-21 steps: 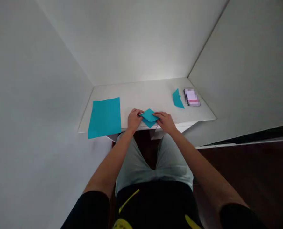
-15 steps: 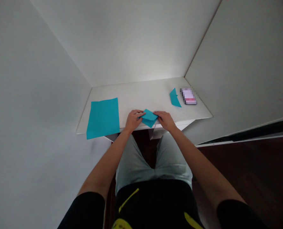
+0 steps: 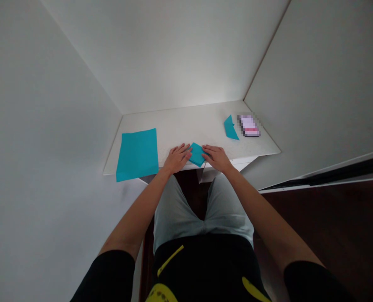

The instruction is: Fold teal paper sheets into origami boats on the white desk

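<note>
Dim, diffuse illumination, brightest on the back wall (image 3: 192, 75) at 12 o'clock; floor (image 3: 331, 226) at 4 o'clock in deep shadow; folded paper (image 3: 196, 154) at centre evenly lit, detail soft; phone (image 3: 249, 126) toward 2 o'clock pixelated; wide-angle stretching toward the edges.

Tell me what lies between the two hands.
In the head view, a folded blue paper lies on the table between the left hand and the right hand, both touching it.
</note>
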Available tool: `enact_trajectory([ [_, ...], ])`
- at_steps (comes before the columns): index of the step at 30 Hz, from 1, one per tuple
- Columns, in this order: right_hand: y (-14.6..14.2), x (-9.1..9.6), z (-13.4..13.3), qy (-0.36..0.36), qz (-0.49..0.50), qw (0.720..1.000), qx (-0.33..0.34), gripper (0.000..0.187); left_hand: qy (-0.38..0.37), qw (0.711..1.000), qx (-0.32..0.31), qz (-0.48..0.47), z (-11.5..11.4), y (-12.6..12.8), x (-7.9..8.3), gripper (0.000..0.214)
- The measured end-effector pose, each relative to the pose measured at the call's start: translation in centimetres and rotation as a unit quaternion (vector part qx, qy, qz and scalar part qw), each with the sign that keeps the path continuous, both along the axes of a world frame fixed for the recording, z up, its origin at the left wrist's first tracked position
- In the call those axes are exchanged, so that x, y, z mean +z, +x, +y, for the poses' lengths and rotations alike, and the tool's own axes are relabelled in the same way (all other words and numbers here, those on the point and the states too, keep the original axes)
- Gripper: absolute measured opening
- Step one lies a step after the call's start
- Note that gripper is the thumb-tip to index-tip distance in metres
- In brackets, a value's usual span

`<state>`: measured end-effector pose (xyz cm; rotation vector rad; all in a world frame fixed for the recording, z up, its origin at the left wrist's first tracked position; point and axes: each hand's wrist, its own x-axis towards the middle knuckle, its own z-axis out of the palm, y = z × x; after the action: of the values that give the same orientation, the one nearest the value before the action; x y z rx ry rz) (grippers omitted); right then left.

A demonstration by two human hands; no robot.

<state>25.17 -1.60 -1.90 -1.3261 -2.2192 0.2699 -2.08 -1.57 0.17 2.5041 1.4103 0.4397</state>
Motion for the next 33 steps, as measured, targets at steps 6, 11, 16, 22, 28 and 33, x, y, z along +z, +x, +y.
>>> enact_trajectory([
  [6,-0.8,0.2,0.5,-0.025,-0.037,0.998,-0.037,0.046,0.028,0.998,0.040,0.029,0.1,1.2,0.3,0.054],
  [11,-1.8,0.7,-0.2,-0.025,-0.059,0.997,-0.053,0.048,0.039,0.998,0.025,0.042,-0.3,2.5,0.4,0.057],
  [16,-3.3,0.5,-1.8,-0.004,-0.047,0.998,-0.031,0.049,0.013,0.999,0.017,0.041,-0.2,2.4,0.4,0.059],
  [22,-3.4,0.3,-2.3,0.006,-0.070,0.998,0.001,0.053,0.016,0.998,0.012,0.060,-0.1,2.3,0.3,0.063],
  [28,-0.9,0.7,-3.1,0.004,-0.089,0.993,0.072,0.057,0.012,0.999,0.000,0.041,0.1,2.5,0.0,0.060],
  [33,0.1,1.2,-3.0,-0.007,-0.069,0.996,0.057,0.054,0.002,0.999,-0.035,-0.006,0.0,1.7,0.2,0.059],
])
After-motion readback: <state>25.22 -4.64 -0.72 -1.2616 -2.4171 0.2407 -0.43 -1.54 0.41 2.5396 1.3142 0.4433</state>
